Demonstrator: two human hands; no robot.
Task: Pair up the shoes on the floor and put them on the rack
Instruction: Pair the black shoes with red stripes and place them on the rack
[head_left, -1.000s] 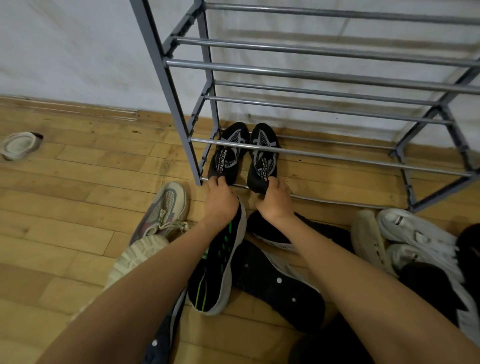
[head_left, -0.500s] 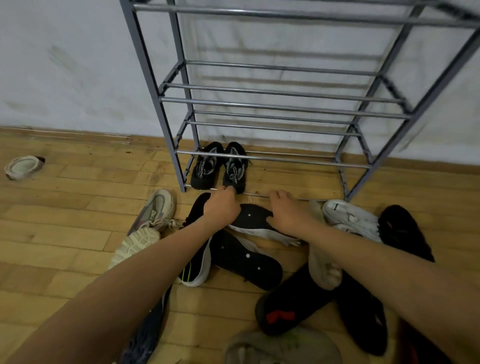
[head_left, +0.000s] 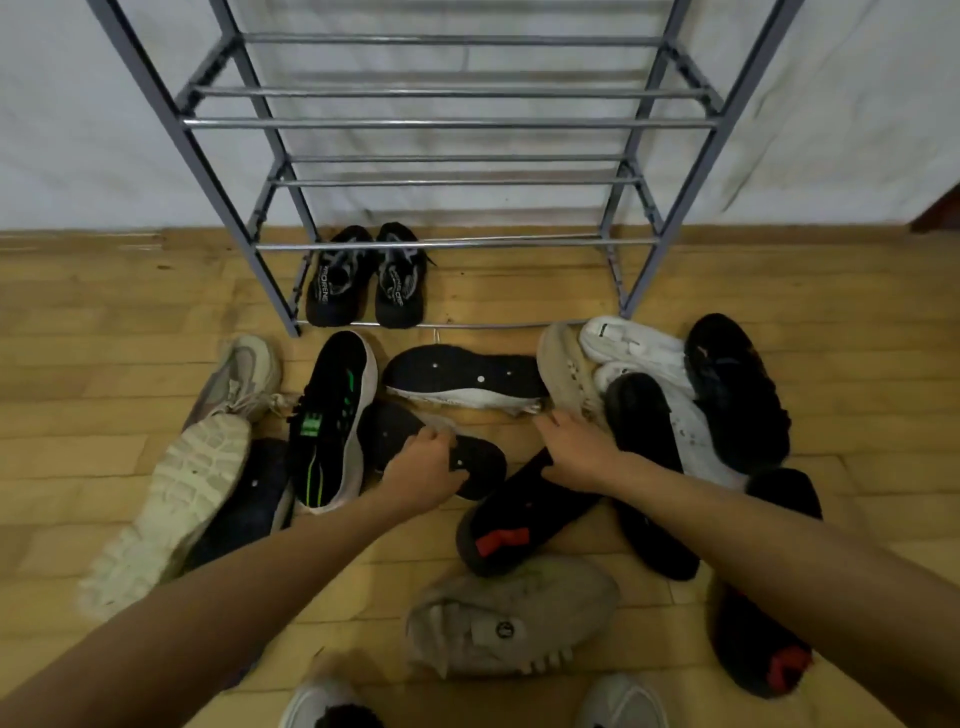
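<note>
Left hand (head_left: 426, 470): fingers curled over the edge of a dotted sole (head_left: 475, 465), a dark shoe lying upturned on the floor (head_left: 93, 395); it grips that shoe.
Right hand (head_left: 576, 452): palm down on the upper end of the red-patch shoe (head_left: 519, 519), fingers stretched forward. Cannot tell whether the thumb clasps it.

Nearest the person: grey shoe (head_left: 511, 618), on its side, just below the red-patch shoe.
Left of the left arm: cream lug sole (head_left: 171, 499), upturned, lying over a dark shoe.
Just left of the left hand, touching the dotted sole: green-striped shoe (head_left: 332, 421), sole up.
Beyond both hands, between them: second dark sole (head_left: 467, 376), white-edged, lying crosswise.
Right of the right hand: heap of black, beige and white shoes (head_left: 634, 345), overlapping.

Farthest: rack (head_left: 452, 123) against the wall. Black pair (head_left: 363, 280) stands side by side at its left end, heels on the bottom front bar, well apart from both hands. Upper bars bare.
</note>
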